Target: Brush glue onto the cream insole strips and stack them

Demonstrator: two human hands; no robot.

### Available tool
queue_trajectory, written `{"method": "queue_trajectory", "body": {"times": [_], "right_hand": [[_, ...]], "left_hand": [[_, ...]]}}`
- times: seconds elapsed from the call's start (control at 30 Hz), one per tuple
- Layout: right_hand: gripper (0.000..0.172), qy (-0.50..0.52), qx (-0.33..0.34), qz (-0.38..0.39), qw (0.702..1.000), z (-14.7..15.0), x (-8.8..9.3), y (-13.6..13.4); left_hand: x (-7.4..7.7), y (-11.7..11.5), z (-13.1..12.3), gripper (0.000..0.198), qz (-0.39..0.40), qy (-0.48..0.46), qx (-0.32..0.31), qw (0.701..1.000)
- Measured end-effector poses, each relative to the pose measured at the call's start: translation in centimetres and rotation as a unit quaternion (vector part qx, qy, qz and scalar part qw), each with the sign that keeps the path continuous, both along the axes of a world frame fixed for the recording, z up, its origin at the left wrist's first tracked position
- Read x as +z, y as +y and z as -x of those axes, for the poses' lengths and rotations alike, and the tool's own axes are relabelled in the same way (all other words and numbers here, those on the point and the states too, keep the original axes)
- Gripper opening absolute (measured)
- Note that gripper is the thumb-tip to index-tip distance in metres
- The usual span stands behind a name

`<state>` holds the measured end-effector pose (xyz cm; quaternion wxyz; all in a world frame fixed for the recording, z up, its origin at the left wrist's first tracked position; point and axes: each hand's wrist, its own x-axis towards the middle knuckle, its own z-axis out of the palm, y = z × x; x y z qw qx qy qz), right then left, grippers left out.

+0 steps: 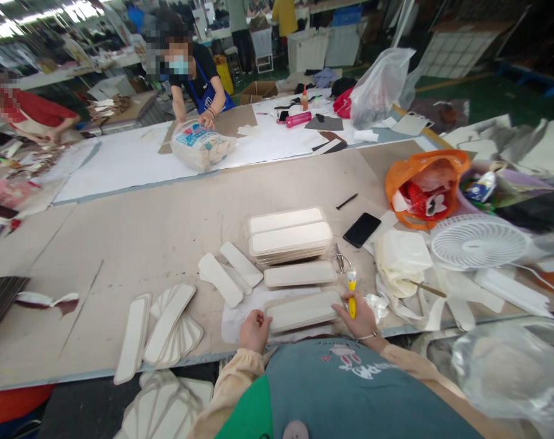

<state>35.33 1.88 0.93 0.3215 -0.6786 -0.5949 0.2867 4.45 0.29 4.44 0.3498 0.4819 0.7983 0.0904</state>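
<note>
A cream, round-ended panel (pixel 301 311) lies on the table close in front of me. My left hand (pixel 255 331) is closed at its left end, thumb and fingers pinching the edge. At the other end, my right hand (pixel 362 314) holds a yellow-handled brush (pixel 352 296) with its pale head pointing away from me, and a fingertip reaches the panel's edge. Just beyond lies another long panel (pixel 299 274), and behind it a neat stack of panels (pixel 290 241). Several loose strips (pixel 222 279) rest to the left of these.
Fanned panels (pixel 171 323) lie left, with more panels (pixel 162 405) below the table edge. Small scissors (pixel 339 259), a phone (pixel 362 230), a white fan (pixel 480 241) and an orange bag (pixel 393 183) sit right. Across the table, a person handles a plastic bag (pixel 201 146).
</note>
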Motion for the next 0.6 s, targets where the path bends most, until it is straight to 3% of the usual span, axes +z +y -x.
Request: {"method": "queue_trajectory", "body": {"times": [0.23,0.6], "right_hand": [[0.027,0.006,0.002,-0.005,1.000,-0.11,-0.09,0.22],[0.025,-0.009,0.014,-0.007,1.000,-0.04,0.25,0.29]], "left_hand": [[0.91,0.18,-0.37,0.017,0.020,-0.001,-0.003,1.000],[0.69,0.59,-0.64,0.023,0.043,-0.017,-0.027,0.999]]}}
